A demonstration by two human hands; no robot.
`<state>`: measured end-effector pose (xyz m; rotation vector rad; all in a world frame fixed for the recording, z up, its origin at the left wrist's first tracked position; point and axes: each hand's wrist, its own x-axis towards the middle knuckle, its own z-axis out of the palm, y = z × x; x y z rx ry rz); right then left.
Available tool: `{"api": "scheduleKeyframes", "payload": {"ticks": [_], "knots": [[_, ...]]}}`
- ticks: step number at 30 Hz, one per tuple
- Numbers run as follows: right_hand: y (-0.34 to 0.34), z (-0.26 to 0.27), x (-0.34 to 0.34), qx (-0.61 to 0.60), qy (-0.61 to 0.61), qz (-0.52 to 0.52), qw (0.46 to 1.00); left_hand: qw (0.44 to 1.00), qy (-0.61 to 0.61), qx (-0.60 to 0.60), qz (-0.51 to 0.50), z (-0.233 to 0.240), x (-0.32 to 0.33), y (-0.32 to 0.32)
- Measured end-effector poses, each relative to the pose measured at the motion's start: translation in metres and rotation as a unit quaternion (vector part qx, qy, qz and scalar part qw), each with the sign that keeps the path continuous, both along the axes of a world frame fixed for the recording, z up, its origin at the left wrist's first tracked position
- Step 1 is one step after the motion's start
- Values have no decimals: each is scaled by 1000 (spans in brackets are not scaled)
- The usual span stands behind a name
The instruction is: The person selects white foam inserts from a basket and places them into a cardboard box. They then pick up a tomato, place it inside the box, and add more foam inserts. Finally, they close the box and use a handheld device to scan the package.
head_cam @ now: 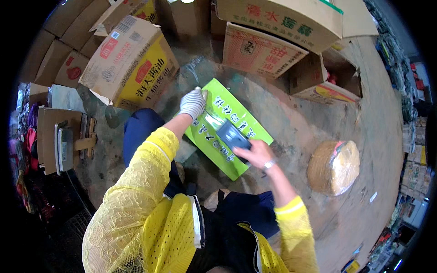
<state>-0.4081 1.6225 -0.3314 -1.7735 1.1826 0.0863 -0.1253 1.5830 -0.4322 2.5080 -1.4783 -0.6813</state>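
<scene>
A bright green flat panel or box (223,90) with dark handwriting-style characters lies slanted on the floor before me. My left hand (194,101), in a grey-and-white striped glove, is closed at its upper left edge; the fingertips are partly hidden. My bare right hand (254,152), with a metal band at the wrist, grips a dark, glossy, phone-like rectangular object (234,135) over the panel's middle. Blur keeps me from telling exactly what this object is. A pale shiny patch shows just beyond its far end.
A yellow-and-brown carton (136,65) stands at upper left. More cartons (263,51) and an open box (327,78) are at the upper right. A plastic-wrapped round bundle (333,168) sits on the right floor. Flat items lean by cardboard (49,140) at left.
</scene>
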Motion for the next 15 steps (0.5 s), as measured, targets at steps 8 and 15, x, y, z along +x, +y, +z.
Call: {"api": "scheduleKeyframes", "payload": {"ticks": [8,15], "knots": [[95,60,-227,187,26,-164,968,999,-33,3,25,-4,-4,3],[102,51,-281,249,37,-194,948,999,-33,-9,15,-12,-7,1]]}}
